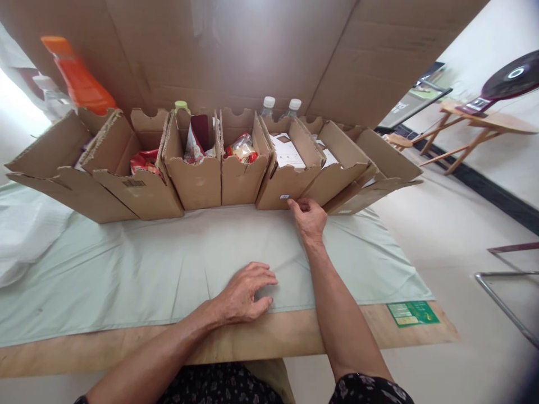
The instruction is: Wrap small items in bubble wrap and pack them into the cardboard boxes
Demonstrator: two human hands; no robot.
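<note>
My left hand [246,292] rests open on the pale green cloth [168,264], fingers apart and nothing in them. Further forward, my right hand [309,219] is at the foot of a cardboard box [290,182]. Its fingers are curled and closed, the thumb tip touching or just beside a small white label [284,197] on the box front. Whatever those fingers may hold is hidden. White cartons [288,151] stand inside that box. The box beside it on the right [337,179] has white items in it too.
Several open cardboard boxes line the back, holding red packets [145,161] and a wrapped snack [243,148]. Behind them rise an orange bottle [80,78], clear bottles and a tall cardboard panel [252,56]. Plastic bags [29,235] lie left; a green card [412,313] lies front right.
</note>
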